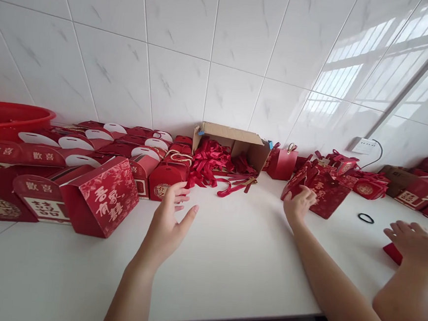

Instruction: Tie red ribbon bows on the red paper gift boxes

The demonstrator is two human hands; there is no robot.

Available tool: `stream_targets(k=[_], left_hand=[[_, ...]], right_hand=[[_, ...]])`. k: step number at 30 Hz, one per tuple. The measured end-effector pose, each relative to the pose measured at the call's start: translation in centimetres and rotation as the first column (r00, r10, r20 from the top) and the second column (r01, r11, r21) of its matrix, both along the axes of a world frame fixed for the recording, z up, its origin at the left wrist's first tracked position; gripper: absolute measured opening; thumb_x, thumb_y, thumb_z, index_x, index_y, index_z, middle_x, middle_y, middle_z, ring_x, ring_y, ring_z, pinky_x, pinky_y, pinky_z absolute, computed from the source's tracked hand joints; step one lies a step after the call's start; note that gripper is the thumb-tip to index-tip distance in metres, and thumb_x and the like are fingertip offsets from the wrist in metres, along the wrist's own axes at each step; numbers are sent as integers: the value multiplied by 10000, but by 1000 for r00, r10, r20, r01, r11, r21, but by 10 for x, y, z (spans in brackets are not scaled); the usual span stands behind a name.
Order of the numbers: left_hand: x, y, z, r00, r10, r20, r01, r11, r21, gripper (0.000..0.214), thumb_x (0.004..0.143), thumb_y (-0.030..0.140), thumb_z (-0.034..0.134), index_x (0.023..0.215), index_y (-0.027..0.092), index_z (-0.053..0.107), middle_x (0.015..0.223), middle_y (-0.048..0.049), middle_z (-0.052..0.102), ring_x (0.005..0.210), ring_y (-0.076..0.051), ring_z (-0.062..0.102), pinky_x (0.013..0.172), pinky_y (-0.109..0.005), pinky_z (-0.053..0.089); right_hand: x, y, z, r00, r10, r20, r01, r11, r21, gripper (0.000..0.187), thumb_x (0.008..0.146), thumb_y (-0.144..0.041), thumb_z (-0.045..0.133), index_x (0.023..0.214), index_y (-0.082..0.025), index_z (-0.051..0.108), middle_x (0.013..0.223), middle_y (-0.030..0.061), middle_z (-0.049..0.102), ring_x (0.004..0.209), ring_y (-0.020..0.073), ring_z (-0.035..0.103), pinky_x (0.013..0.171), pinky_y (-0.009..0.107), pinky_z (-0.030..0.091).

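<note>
My left hand (170,224) is held above the white table, fingers apart and thumb out, with nothing in it. Just beyond it stands a red gift box (166,179) with twisted cord on top. My right hand (299,206) is at the near left end of a floral red gift box (328,192) with gold characters. Its fingers are loosely bent and apart, against or just in front of that box; contact is hard to make out. Left of my left hand, a larger floral gift box (109,197) with white characters stands tilted-looking at the front of a group.
Rows of red gift boxes (44,196) fill the left, beside a red basin (13,115). A cardboard box (234,132) spills red ribbons (210,160) by the wall. At right are a black ring (365,218), a power strip (363,145) and another person's hand (413,240) over something red.
</note>
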State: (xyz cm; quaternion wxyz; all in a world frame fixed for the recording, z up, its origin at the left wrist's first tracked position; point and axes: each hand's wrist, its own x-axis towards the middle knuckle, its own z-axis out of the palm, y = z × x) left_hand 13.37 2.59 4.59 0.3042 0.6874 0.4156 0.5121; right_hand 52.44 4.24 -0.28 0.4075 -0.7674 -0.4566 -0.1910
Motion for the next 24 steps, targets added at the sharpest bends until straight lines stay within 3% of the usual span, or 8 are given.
stream_targets(k=[3,5,9,13,17,19,22,24], left_hand=[[-8,2,1,999,36,18,-36,999,32,487,833,368,609,1263,270,402,1203,-76,541,1102,-220,565,932,-422,487],[-14,2,1,998,58,25,-59,998,38,490,830,369,613,1263,267,407,1207,-79,543,1102,-222,568,931,-424,487],[-24,2,5,994,103,48,-105,994,25,488,824,371,618,1256,259,421,1204,-86,555,1093,-227,577,932,-433,486],[-33,0,10,988,136,71,-138,990,16,482,816,363,631,1245,255,440,1201,-87,567,1094,-226,579,936,-430,483],[-40,-1,12,975,181,131,-188,981,46,395,806,353,644,1161,234,519,1143,-80,607,1059,-220,597,919,-404,492],[-43,-3,15,958,217,188,-233,970,66,328,803,343,650,1094,218,565,1082,-73,639,1026,-211,611,905,-382,501],[-46,-13,27,912,292,287,-330,939,93,243,788,321,673,992,204,612,991,-51,670,968,-198,634,874,-348,519],[-48,-26,39,858,361,365,-431,893,131,204,766,304,699,931,205,630,930,-28,680,905,-188,646,836,-336,535]], right_hand=[[-34,40,-19,986,156,65,-140,969,-204,162,889,-209,569,1027,-168,643,1115,70,617,1020,213,581,888,388,485],[-56,55,-24,956,280,85,-238,914,-329,184,829,-92,548,902,-192,685,1030,60,645,986,210,576,874,338,466],[-93,70,-16,913,390,117,-302,841,-448,331,831,-67,472,1071,-188,665,1152,107,604,1083,255,526,894,364,432],[-122,68,0,841,524,136,-363,732,-576,242,875,-132,505,1073,-166,639,1186,95,598,1094,234,535,910,381,429],[-158,35,16,750,650,124,-405,600,-690,281,851,-49,424,984,-110,664,1051,133,654,861,204,619,738,297,457],[-182,6,24,666,738,112,-445,513,-734,224,829,-72,479,929,-109,677,1005,135,666,802,205,627,707,295,459],[-223,-41,33,476,876,78,-520,352,-779,160,842,-274,587,852,-150,688,944,98,678,813,213,630,718,298,475],[-251,-66,34,284,955,82,-553,233,-800,370,841,-497,582,847,-140,679,897,102,670,773,223,628,683,319,488]])
